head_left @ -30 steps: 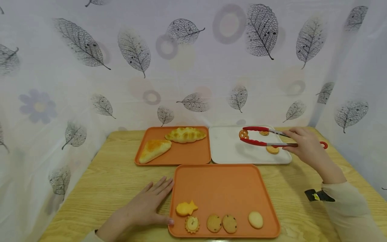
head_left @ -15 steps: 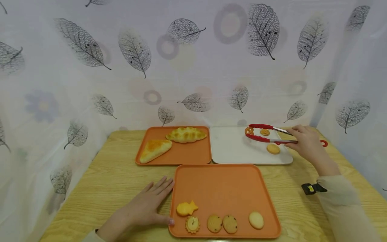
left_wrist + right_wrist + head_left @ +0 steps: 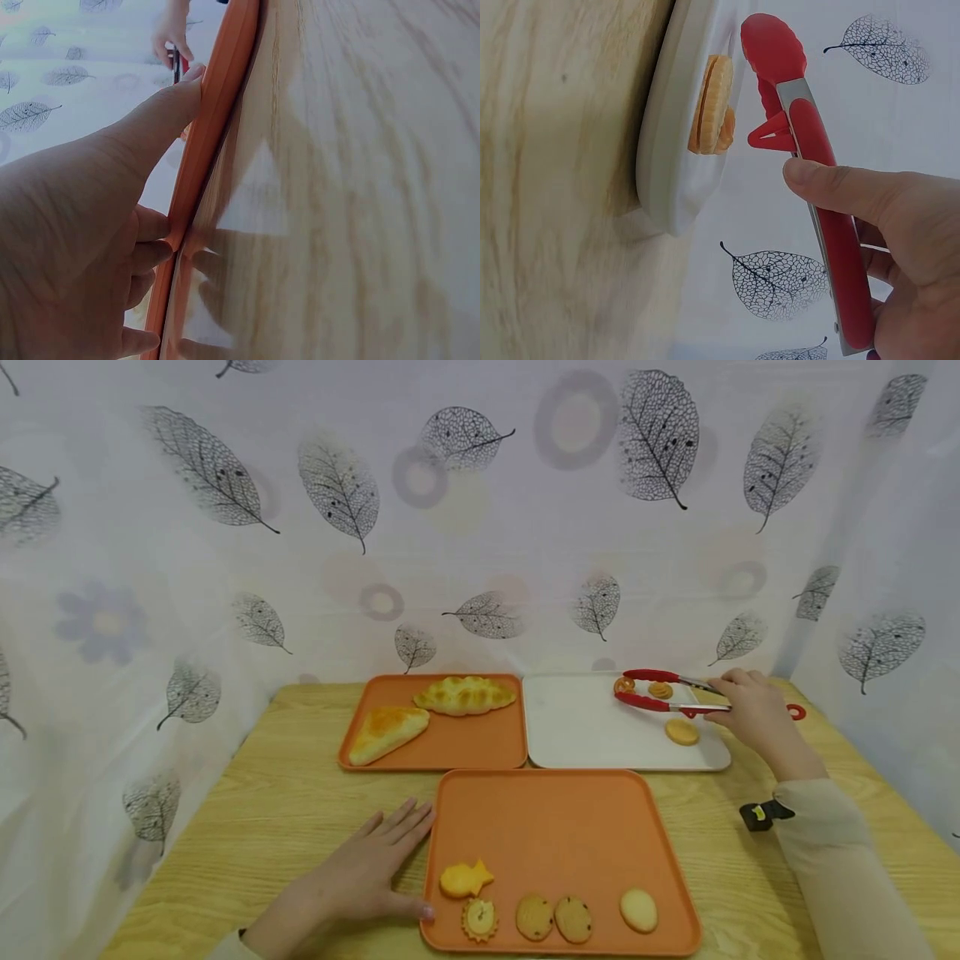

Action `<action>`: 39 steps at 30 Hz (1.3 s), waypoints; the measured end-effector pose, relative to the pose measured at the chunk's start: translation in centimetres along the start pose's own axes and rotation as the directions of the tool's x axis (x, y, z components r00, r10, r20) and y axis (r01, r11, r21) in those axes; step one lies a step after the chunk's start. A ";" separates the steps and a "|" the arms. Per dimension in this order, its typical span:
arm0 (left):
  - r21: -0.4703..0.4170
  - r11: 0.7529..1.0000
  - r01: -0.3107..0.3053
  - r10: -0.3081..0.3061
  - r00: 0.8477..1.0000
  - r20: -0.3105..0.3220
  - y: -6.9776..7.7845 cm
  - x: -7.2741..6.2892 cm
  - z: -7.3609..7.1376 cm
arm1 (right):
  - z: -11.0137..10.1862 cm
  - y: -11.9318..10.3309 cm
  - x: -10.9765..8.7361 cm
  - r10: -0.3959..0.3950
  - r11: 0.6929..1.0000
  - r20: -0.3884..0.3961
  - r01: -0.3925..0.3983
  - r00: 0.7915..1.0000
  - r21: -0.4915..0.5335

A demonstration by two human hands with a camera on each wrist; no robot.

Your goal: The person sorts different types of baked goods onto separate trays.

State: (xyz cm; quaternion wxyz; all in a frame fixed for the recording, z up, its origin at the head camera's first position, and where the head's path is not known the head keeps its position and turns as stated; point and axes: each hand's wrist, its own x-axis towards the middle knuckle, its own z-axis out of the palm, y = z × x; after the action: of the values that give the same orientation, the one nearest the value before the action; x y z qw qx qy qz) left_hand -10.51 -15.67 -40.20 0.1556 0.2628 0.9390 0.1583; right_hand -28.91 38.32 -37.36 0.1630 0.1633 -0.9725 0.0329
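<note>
Head view: right hand (image 3: 759, 720) gripped tongs (image 3: 817, 135), left hand (image 3: 363, 875) stretched out. Front tray (image 3: 547, 831) had five snacks (image 3: 534, 917), white tray (image 3: 581, 727) still three.

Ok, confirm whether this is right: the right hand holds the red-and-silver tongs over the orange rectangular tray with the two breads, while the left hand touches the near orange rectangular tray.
No, not over that one: the head view shows the right hand holding the red-and-silver tongs over the white rectangular tray, while the left hand touches the near orange rectangular tray.
</note>
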 end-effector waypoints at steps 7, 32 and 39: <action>0.004 1.000 0.008 -0.008 1.000 0.000 0.3 -0.1 0.2 | 0.1 0.4 0.5 0.024 1.000 0.055 -0.025 0.998 0.011; 0.024 0.999 0.040 -0.039 0.999 -0.034 2.0 -0.2 1.2 | -0.2 1.0 0.0 -0.046 0.999 0.042 0.044 0.998 0.028; 0.024 0.998 0.055 -0.054 0.997 -0.047 2.4 0.1 1.5 | -0.5 0.8 -1.4 -0.137 0.987 -0.102 0.145 0.985 0.073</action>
State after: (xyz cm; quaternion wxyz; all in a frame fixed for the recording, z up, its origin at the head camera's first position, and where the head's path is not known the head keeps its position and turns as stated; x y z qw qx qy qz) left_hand -8.94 -13.29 -40.69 0.1348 0.2355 0.9510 0.1480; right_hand -27.81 39.60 -37.39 0.2053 0.2363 -0.9473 0.0683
